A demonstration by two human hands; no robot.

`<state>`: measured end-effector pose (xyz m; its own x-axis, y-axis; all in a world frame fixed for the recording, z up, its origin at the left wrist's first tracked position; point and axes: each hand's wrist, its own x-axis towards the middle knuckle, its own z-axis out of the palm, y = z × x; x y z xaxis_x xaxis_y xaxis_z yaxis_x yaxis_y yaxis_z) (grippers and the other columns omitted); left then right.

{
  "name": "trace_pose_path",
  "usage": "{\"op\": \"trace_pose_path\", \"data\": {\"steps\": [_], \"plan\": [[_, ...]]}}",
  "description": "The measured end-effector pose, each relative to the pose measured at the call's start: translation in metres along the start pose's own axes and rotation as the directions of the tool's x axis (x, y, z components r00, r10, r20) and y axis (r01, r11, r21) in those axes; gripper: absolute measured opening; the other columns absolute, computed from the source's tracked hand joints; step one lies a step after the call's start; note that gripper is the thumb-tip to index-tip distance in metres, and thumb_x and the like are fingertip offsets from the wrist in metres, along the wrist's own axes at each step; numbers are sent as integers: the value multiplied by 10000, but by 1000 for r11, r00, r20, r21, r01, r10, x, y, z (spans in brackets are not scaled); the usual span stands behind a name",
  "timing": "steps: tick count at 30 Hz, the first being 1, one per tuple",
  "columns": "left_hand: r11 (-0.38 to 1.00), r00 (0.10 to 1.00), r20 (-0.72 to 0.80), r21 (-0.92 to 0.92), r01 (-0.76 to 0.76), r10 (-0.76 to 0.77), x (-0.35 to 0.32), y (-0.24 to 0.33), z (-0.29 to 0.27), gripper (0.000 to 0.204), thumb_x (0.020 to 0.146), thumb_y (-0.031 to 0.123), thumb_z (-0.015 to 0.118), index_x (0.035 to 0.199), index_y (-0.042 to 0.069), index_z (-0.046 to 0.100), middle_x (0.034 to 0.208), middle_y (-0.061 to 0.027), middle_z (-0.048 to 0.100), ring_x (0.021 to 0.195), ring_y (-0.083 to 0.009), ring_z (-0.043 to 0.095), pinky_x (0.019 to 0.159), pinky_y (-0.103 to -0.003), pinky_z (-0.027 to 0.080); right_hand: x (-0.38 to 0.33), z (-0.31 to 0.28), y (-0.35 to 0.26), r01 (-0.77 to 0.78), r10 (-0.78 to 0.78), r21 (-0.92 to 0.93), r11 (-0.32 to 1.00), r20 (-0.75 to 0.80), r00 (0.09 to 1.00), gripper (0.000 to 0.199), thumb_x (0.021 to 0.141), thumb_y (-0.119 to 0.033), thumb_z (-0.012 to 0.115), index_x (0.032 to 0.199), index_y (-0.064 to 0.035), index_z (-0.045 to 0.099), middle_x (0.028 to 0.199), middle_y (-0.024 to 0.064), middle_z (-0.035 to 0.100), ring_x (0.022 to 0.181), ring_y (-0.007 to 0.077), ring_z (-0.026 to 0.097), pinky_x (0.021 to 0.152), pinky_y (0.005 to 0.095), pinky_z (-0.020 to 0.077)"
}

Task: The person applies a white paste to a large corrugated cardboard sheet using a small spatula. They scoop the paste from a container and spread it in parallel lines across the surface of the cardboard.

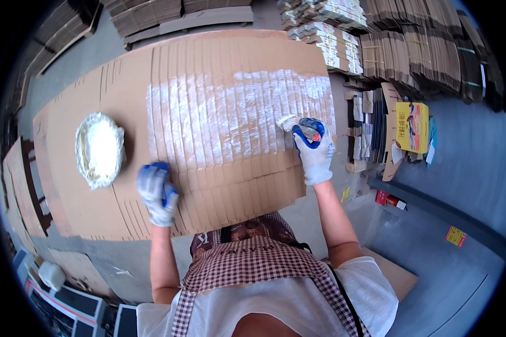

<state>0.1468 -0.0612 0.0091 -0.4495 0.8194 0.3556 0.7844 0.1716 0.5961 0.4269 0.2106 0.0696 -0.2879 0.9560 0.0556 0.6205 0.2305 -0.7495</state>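
My right hand (315,150), in a white and blue work glove, is closed around a brush (287,122) with pale bristles. The bristles rest on the right part of a whitish, glossy wet coating (219,118) spread across overlapping cardboard strips (236,188). My left hand (157,194), gloved alike and slightly blurred, is over the left end of the strips. Its fingers are loosely bent with the thumb apart, and nothing shows in it. Left of it, a bowl (99,150) lined with crinkled film holds white paste on the large cardboard sheet (67,185).
Bundled flat cardboard (399,56) is piled at the far right, beside printed carton stacks (326,45). A yellow printed box (412,127) stands right of upright cardboard pieces (371,121). More cardboard on a pallet (191,22) lies beyond the work surface.
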Motion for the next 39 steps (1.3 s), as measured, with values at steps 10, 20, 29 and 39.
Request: {"op": "trace_pose_path", "data": {"steps": [10,20,29,39], "plan": [[612,222,579,-664,-430,784,64,208,200,434,906,436,573,1196,119,634,1303,-101,582,1277,-298,496,1121,-445,339,36,10,31,4,17,187,982,-110,994,386,761,-134,795,1101,-29,646,1071,135,670,977,285,652,869,364,508],[763,427,669,-641,-84,608,9,261,417,434,961,375,482,1316,129,524,1394,-110,498,1331,-289,421,1135,-377,305,76,-24,76,-174,235,280,944,-201,951,298,784,-98,796,1036,-11,662,947,90,693,837,176,657,770,295,527],[815,418,724,-575,-74,549,15,282,457,433,978,364,456,1341,133,499,1411,-105,481,1340,-280,407,1141,-370,293,106,-32,147,-107,127,104,989,-216,968,318,766,-96,795,1032,-15,640,969,125,662,903,259,650,821,346,506],[830,404,742,-550,-89,535,14,292,472,433,997,351,427,1370,137,472,1429,-99,462,1351,-271,391,1148,-363,279,104,-16,130,66,-84,-93,993,-207,975,320,794,-169,801,1047,-67,635,992,162,643,902,341,654,788,396,521]]}}
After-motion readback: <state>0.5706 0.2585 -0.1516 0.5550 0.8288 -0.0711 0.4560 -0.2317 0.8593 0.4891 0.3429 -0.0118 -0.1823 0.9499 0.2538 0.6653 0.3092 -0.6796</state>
